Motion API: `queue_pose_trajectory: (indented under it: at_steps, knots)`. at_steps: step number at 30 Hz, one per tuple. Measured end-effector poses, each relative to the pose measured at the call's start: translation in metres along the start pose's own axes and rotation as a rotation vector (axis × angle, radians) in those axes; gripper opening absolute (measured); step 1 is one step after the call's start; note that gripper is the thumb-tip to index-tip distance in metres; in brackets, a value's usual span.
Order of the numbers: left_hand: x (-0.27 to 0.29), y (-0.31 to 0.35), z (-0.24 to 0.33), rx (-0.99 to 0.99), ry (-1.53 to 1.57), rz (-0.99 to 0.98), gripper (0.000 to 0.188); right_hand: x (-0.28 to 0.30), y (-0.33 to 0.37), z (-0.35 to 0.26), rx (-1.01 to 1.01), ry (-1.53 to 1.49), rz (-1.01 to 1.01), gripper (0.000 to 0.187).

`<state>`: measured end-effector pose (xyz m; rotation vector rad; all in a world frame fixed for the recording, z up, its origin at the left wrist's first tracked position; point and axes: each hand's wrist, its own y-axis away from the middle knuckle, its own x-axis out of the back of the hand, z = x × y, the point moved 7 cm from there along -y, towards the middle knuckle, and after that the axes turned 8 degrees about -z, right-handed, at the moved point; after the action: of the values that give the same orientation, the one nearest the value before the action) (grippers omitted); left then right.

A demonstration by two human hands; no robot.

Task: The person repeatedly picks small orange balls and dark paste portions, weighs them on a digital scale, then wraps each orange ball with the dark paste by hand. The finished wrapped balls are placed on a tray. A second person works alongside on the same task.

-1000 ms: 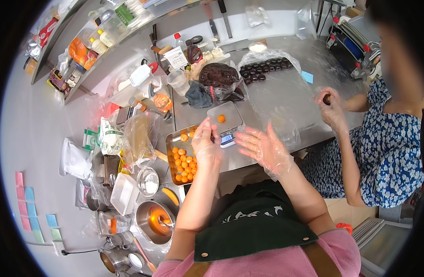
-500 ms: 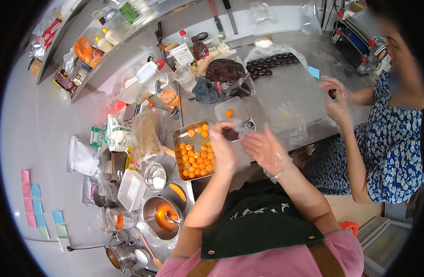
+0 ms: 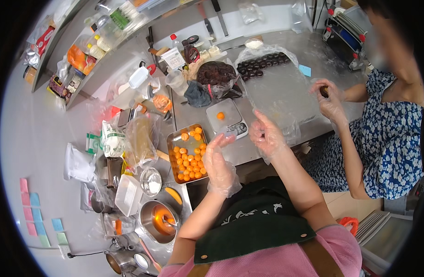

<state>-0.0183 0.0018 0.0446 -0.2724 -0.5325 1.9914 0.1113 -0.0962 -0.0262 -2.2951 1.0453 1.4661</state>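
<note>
My left hand point(image 3: 221, 164), in a clear plastic glove, is raised beside the steel tray point(image 3: 171, 173) with its fingers stretched out; nothing shows in it. My gloved right hand point(image 3: 267, 137) is a short way to the right, fingers curled and thumb up. A small bit of dark dough point(image 3: 262, 135) shows among its fingers; most of it is hidden. Several round orange balls point(image 3: 188, 161) lie in the tray. Beyond my hands, a single orange ball point(image 3: 220, 116) sits on a white kitchen scale point(image 3: 235, 107).
Right of me a co-worker's gloved hands point(image 3: 329, 99) hold a dark ball. Rows of dark balls point(image 3: 262, 63) stand on a plastic-covered tray point(image 3: 279, 92). A large dark dough lump point(image 3: 215, 74) sits behind the scale. A steel bowl point(image 3: 147, 231) with orange contents stands front left.
My hands have moved apart; the dark flattened piece seen between them is now mostly out of sight. The left hand has turned and lowered slightly. The whole view has shifted a little.
</note>
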Motion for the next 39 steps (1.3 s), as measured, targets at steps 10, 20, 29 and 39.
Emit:
queue_pose_trajectory:
  at_steps: [10, 20, 29, 39]
  knots:
    - [-0.036, -0.02, -0.012, 0.496, 0.831, 0.097, 0.061, -0.108, 0.061, 0.02, 0.722, 1.458, -0.494, 0.055]
    - [-0.026, -0.004, -0.013, 0.253, 1.111, -0.047, 0.061, -0.145, 0.073, 0.035, 0.878, 1.786, -0.669, 0.061]
    - [-0.016, -0.014, 0.021, -0.245, 1.166, 0.234, 0.063, -0.157, 0.07, 0.055, 0.838, 1.795, -0.867, 0.072]
    - [-0.02, 0.012, -0.014, 0.684, 1.067, 0.009, 0.066, -0.154, 0.058, 0.04, 0.835, 1.693, -0.591, 0.063]
